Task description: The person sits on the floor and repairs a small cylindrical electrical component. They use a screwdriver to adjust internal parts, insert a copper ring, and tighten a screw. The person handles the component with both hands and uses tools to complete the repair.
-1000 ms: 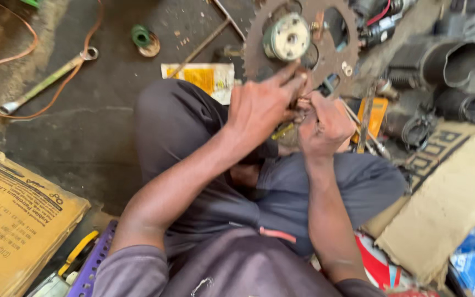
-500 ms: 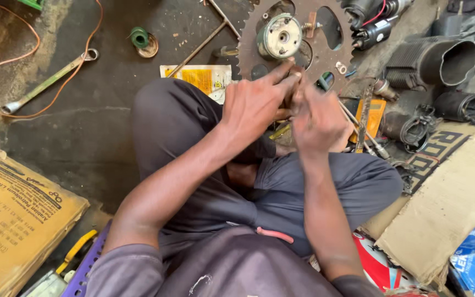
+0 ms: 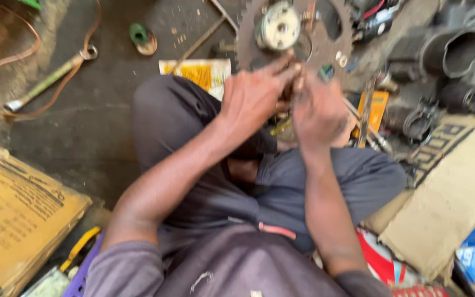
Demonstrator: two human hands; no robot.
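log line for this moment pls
left hand on small blurred part | right hand beside it, grip unclear | sprocket on floor beyond | person seated

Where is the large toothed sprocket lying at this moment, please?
In the head view the sprocket lies on the floor at top centre, just beyond the left hand and right hand, left of the black tube.

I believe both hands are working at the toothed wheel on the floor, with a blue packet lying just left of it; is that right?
Nearly. In the head view the left hand and right hand are together at the rusty toothed wheel, but the packet just left of it is yellow, not blue. What the fingers grip is too blurred to tell.
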